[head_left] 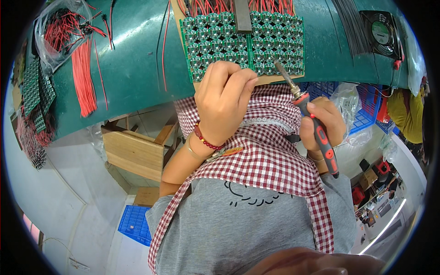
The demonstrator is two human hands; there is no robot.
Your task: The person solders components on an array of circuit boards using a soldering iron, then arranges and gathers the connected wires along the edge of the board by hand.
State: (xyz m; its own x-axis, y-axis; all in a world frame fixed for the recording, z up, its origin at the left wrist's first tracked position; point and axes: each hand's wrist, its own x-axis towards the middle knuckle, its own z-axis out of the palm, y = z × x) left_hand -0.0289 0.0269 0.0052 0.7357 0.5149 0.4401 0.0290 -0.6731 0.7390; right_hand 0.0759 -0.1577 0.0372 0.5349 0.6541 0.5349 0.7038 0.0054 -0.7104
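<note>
My right hand point(333, 121) is wrapped round the black and red handle of a soldering iron point(327, 153). The iron's metal tip slants up to the near rows of a panel of small green circuit boards point(215, 39). Over the panel's near edge, my left hand point(222, 101) is closed in a pinch, and what its fingertips hold is too small to make out. A dark metal bar point(242, 16) lies across the panel's far middle, with red wires behind it. Brown backing board point(275, 79) shows under the panel's near edge.
On the green table mat point(133, 55) lie a red wire bundle point(84, 78) and a plastic bag of wires point(62, 32). Dark wires point(350, 27) and a black fan point(380, 34) are at right. More green boards point(34, 87) hang at left. Below stands a wooden stool point(133, 151).
</note>
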